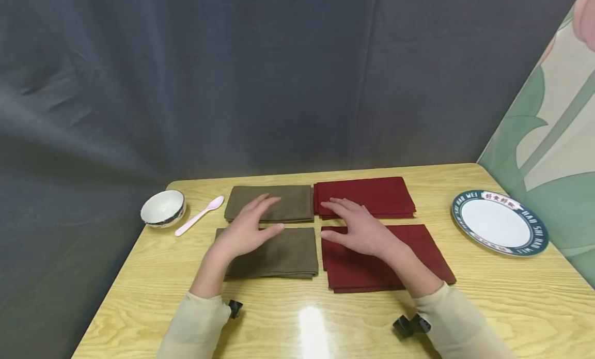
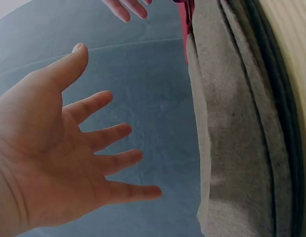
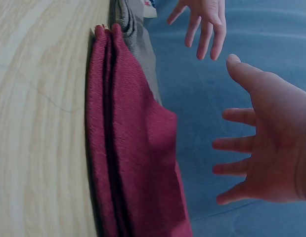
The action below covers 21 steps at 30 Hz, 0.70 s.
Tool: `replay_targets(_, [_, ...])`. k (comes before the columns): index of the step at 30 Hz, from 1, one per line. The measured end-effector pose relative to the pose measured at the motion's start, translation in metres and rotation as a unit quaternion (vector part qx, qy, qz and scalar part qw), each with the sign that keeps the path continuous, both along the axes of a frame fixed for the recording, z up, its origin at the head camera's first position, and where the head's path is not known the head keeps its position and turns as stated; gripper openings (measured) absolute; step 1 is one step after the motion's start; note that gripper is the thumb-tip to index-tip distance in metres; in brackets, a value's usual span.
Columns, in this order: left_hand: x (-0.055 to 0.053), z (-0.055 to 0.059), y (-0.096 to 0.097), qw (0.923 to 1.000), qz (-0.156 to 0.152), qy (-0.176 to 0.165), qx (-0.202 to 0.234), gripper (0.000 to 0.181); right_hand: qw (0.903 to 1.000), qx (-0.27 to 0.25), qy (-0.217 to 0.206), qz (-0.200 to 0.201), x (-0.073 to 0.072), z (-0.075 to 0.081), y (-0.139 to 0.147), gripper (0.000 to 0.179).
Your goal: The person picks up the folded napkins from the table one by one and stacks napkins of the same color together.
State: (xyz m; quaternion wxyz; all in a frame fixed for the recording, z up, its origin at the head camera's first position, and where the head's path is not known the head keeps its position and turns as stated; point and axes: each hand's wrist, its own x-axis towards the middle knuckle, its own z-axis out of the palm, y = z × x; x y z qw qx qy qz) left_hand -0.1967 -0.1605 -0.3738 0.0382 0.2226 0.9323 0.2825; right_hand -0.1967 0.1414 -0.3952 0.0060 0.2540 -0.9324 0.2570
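Two folded brown cloths lie one behind the other, the front one (image 1: pixel 283 253) and the back one (image 1: pixel 293 204). To their right are two folded dark red cloths, a front one (image 1: pixel 358 274) and a back one (image 1: pixel 381 193). My left hand (image 1: pixel 246 232) hovers over the brown cloths, fingers spread and holding nothing; the left wrist view shows its bare palm (image 2: pixel 54 148) beside the layered brown edge (image 2: pixel 232 123). Over the red cloths is my right hand (image 1: pixel 362 227), also empty with fingers apart. In the right wrist view its palm (image 3: pixel 281 143) stands off from the red folds (image 3: pixel 138 148).
A white bowl with a patterned outside (image 1: pixel 162 208) stands at the table's left edge, with a pink spoon (image 1: pixel 200 216) beside it. On the right lies a green-rimmed plate (image 1: pixel 497 222). A dark curtain (image 1: pixel 297 80) hangs behind the wooden table (image 1: pixel 269 317).
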Motion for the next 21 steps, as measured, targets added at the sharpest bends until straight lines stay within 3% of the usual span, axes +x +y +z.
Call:
replay_targets(11, [-0.001, -0.011, -0.017, 0.9996, 0.026, 0.005, 0.010, 0.065, 0.9971, -0.053, -0.039, 0.038, -0.010, -0.012, -0.016, 0.056])
replay_targets(21, [0.001, -0.021, -0.034, 0.9989, 0.043, -0.007, 0.018, 0.065, 0.9957, -0.058, -0.062, 0.037, -0.018, -0.021, -0.031, 0.044])
